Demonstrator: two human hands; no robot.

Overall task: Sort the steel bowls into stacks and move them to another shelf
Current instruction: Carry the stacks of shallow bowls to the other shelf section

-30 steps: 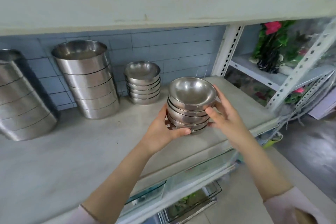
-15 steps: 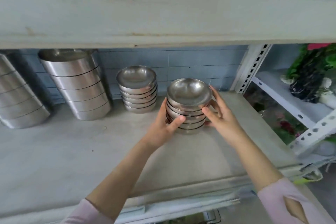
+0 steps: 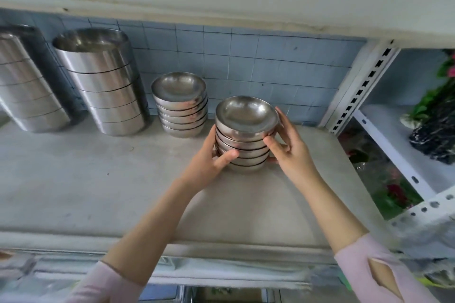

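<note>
My pink sleeves (image 3: 384,275) sit nearest me at the bottom edge, and my bare forearms reach forward over the front lip of the grey shelf (image 3: 98,179). My left hand (image 3: 209,162) is wrapped around the left side of a stack of small steel bowls (image 3: 243,140), thumb pressed against the lower bowls on the near side, fingers curled out of sight behind. My right hand (image 3: 290,152) clasps the opposite side of the same stack, thumb on the near face and fingers spread up along the right rim of the top bowl. The stack sits between my palms with its base down at the shelf surface, though I cannot tell whether it is fully resting there or just off it. Just beyond my left hand, a little further back and to the left, stands a second stack of small bowls (image 3: 181,106), close to the one I hold but apart from it. Further left of that hand rises a tall stack of larger steel bowls (image 3: 103,81), and another tall stack (image 3: 27,86) leans at the far left edge. Behind everything runs a blue tiled wall (image 3: 270,64). Beyond my right hand a white slotted upright (image 3: 362,83) frames the shelf, with flowers (image 3: 440,115) on the next rack.
</note>
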